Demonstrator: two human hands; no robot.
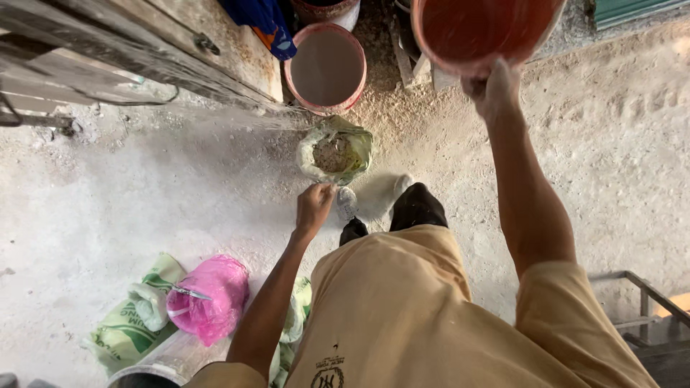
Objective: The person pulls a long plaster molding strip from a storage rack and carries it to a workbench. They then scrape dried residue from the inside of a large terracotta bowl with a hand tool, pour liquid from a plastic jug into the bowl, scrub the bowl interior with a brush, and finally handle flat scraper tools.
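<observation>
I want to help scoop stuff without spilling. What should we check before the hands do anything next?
1. Right hand grips the orange bucket by its rim: ok.
2. Left hand is at the edge of the open sack: ok, though whether it touches cannot tell.
3. Sack mouth open, powder showing: ok.
4. Bucket empty inside: cannot tell, it is blurred.
5. Feet stand clear of the sack: ok.
6. Floor dusty with spilled powder, possibly slippery: not ok.
</observation>
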